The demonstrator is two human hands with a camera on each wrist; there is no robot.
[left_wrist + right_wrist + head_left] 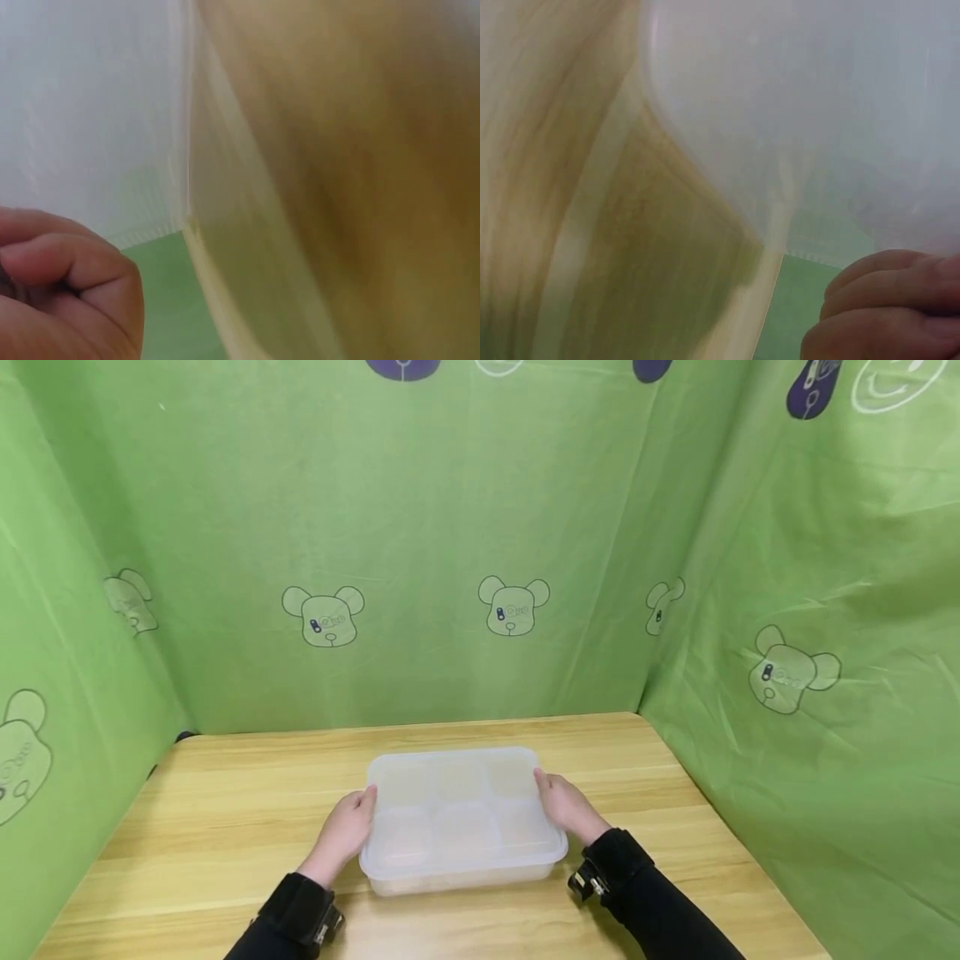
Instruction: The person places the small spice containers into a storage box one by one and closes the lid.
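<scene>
A translucent white plastic storage box [461, 822] with a lid is between both hands at the middle of the table. Through its lid several rounded squares show in two rows. My left hand [347, 828] grips the box's left side, thumb at the lid's edge. On the opposite side, my right hand [568, 806] holds the right edge the same way. Curled fingers [90, 277] appear beside the pale box wall in the left wrist view. The right wrist view has bent fingers [885, 300] against the box too. Whether its base touches the table cannot be told.
A wood-grain table [247, 802] lies under the box. Green cloth [420, 510] printed with bear heads hangs behind it and along both sides. Black bands with small devices [615, 860] wrap both wrists.
</scene>
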